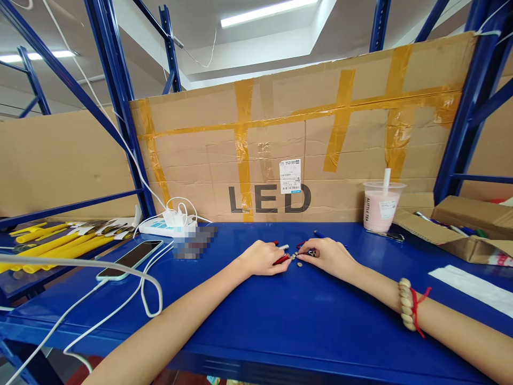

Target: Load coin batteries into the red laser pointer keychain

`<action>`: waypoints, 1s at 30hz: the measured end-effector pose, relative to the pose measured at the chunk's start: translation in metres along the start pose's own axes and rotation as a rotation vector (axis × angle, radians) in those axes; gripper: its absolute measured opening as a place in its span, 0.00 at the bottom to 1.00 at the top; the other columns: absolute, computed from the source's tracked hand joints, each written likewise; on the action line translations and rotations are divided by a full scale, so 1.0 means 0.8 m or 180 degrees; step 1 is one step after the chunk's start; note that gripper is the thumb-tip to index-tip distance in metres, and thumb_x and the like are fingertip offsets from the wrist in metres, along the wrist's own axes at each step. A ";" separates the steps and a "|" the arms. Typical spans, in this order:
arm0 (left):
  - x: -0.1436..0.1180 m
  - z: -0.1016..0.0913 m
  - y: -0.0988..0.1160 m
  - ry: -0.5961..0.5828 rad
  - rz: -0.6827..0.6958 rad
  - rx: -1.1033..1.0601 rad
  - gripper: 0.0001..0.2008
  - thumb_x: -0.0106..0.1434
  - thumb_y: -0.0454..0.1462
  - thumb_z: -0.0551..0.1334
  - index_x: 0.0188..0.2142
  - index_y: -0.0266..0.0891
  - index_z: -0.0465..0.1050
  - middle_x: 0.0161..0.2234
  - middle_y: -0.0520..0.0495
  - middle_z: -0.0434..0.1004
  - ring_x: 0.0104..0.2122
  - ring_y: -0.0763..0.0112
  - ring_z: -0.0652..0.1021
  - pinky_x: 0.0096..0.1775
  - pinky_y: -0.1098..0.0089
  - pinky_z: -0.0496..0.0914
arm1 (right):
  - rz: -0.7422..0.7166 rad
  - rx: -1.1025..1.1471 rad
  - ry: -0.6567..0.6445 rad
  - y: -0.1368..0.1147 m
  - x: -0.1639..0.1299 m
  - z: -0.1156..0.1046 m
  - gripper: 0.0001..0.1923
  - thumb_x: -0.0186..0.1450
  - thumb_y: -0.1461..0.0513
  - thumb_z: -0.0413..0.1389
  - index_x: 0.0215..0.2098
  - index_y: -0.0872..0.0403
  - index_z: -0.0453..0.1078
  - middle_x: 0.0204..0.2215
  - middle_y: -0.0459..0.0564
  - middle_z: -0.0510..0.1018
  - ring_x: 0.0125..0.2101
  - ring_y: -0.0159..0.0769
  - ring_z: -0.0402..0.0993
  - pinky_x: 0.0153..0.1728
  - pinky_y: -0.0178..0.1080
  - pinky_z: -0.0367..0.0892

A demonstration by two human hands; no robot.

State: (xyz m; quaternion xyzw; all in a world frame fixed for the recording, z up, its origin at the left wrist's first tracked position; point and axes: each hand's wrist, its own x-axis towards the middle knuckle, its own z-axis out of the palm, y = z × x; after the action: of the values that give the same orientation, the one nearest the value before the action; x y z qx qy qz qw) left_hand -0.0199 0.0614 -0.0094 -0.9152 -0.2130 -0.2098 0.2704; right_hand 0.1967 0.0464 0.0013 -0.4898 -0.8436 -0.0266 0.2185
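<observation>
Blue counter (280,315), front edge nearest. Left hand (262,258): grip clamped on red pen (281,260), resting mid-counter. Right hand (326,255): fingertips pinched over small round metal pieces (298,260) lying just beside the pen tip. Beaded bracelet (406,311) on right wrist. Pink drink cup (380,206) against cardboard wall (304,144); phone (130,260) at left.

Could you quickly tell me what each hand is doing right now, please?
Left hand: closed on a small red pen-like item.
Right hand: fingers curled over small round metal pieces; whether it grips any cannot be told.
</observation>
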 end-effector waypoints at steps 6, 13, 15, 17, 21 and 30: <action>0.001 0.001 0.001 0.0019 0.0000 0.0023 0.20 0.66 0.41 0.50 0.22 0.37 0.69 0.18 0.48 0.72 0.20 0.69 0.75 0.22 0.74 0.66 | 0.0090 0.0035 -0.0006 -0.001 -0.001 -0.001 0.06 0.61 0.56 0.56 0.32 0.45 0.75 0.28 0.40 0.81 0.28 0.36 0.76 0.25 0.34 0.62; 0.000 0.001 0.001 0.0054 0.0019 0.0036 0.20 0.66 0.41 0.49 0.22 0.36 0.69 0.19 0.48 0.74 0.21 0.68 0.76 0.22 0.73 0.66 | 0.0036 0.0106 -0.0031 -0.002 -0.001 -0.001 0.07 0.61 0.54 0.56 0.31 0.45 0.74 0.33 0.40 0.81 0.30 0.36 0.76 0.27 0.34 0.63; 0.000 0.001 0.000 0.0060 0.0023 0.0042 0.20 0.66 0.41 0.49 0.22 0.36 0.69 0.19 0.48 0.74 0.20 0.68 0.76 0.21 0.73 0.66 | 0.0028 0.0117 -0.0051 -0.002 -0.001 -0.001 0.08 0.61 0.53 0.55 0.32 0.46 0.74 0.33 0.42 0.81 0.31 0.36 0.76 0.27 0.35 0.64; 0.000 0.001 0.000 0.0060 0.0024 0.0049 0.20 0.66 0.41 0.49 0.22 0.36 0.69 0.19 0.48 0.74 0.20 0.68 0.76 0.21 0.73 0.65 | 0.0021 0.0126 -0.0076 -0.003 0.000 -0.001 0.10 0.62 0.53 0.55 0.32 0.47 0.74 0.33 0.43 0.81 0.32 0.37 0.76 0.28 0.35 0.65; 0.000 0.001 0.000 0.0044 0.0022 0.0058 0.20 0.67 0.42 0.49 0.22 0.36 0.69 0.19 0.48 0.74 0.20 0.69 0.76 0.21 0.74 0.65 | 0.0011 0.0131 -0.0109 -0.002 0.000 0.000 0.11 0.62 0.53 0.54 0.31 0.48 0.75 0.33 0.43 0.81 0.33 0.38 0.76 0.29 0.36 0.65; 0.000 0.001 0.000 0.0024 0.0006 0.0063 0.20 0.66 0.42 0.49 0.22 0.36 0.69 0.18 0.48 0.74 0.20 0.69 0.76 0.21 0.74 0.65 | -0.0079 0.0095 -0.0125 0.001 0.000 0.000 0.10 0.63 0.53 0.54 0.32 0.47 0.76 0.34 0.43 0.80 0.33 0.38 0.76 0.29 0.35 0.64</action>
State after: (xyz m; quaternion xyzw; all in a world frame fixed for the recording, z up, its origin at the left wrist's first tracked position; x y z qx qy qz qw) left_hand -0.0195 0.0619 -0.0104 -0.9118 -0.2132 -0.2109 0.2805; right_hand 0.1973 0.0467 0.0009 -0.4764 -0.8540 -0.0071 0.2090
